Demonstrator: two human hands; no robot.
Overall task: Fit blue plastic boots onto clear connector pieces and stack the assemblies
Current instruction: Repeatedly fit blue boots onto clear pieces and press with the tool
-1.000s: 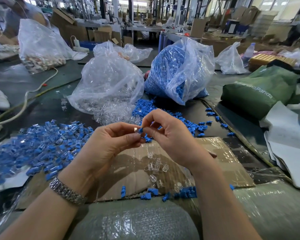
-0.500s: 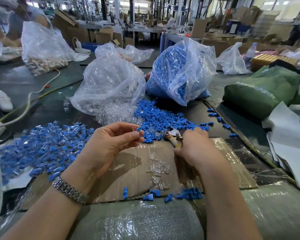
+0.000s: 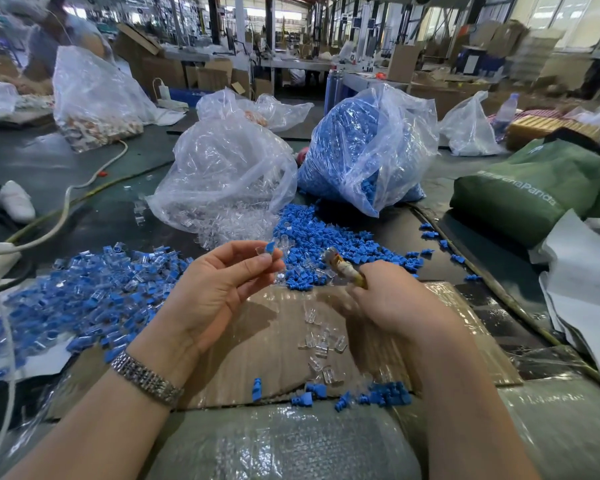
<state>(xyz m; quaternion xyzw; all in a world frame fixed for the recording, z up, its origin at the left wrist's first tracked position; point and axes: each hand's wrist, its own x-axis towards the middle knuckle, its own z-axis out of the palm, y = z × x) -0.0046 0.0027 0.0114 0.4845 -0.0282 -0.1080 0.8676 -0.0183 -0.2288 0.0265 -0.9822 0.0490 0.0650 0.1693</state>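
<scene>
Right hand (image 3: 388, 299) now lifts a small tool (image 3: 343, 268) off the surface.
Left-hand fingers (image 3: 257, 263) pinch a blue-booted connector (image 3: 269, 249); green bag (image 3: 534, 192) reads "Panda".

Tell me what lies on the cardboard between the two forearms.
Head view: loose clear connector pieces lie scattered on the cardboard, with a few blue boots along its near edge.

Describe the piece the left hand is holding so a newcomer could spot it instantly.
Start at the big bag of blue boots at centre back, then drop toward the camera to the left hand, raised above the cardboard sheet. The assembly is pinched at its fingertips: a blue boot on a clear connector, the only piece held off the table.
</scene>
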